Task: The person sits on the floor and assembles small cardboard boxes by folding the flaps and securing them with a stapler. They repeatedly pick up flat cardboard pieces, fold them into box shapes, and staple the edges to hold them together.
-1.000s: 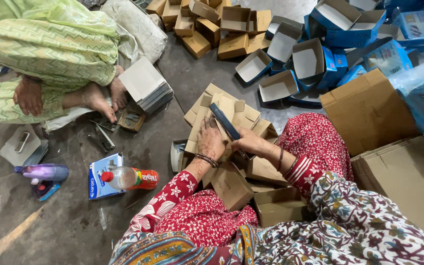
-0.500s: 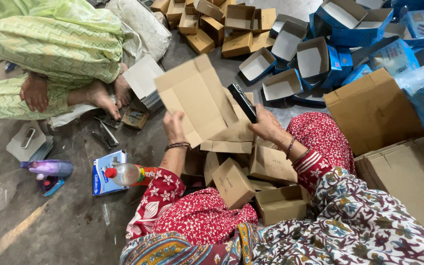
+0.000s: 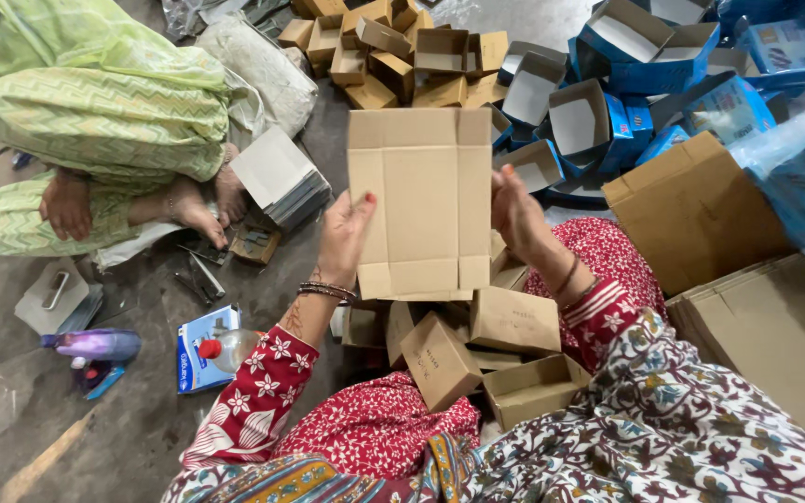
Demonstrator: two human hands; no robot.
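Note:
I hold a flat, unfolded brown cardboard box blank (image 3: 428, 200) upright in front of me. My left hand (image 3: 344, 240) grips its left edge and my right hand (image 3: 518, 212) grips its right edge. Below the blank, on and beside my lap, lie several small folded brown cartons (image 3: 514, 321). My sleeves are red with white flowers.
Another person in green (image 3: 95, 102) sits cross-legged at the left beside a stack of grey flat sheets (image 3: 277, 177). Brown cartons (image 3: 393, 51) are piled at the back, open blue boxes (image 3: 607, 102) at the back right, large cardboard boxes (image 3: 701, 210) at the right, bottles (image 3: 95, 345) on the floor at the left.
I lifted a flat cardboard blank from the pile, turned it upright and squared it between both hands. The dark narrow object seen by my hands earlier is no longer visible.

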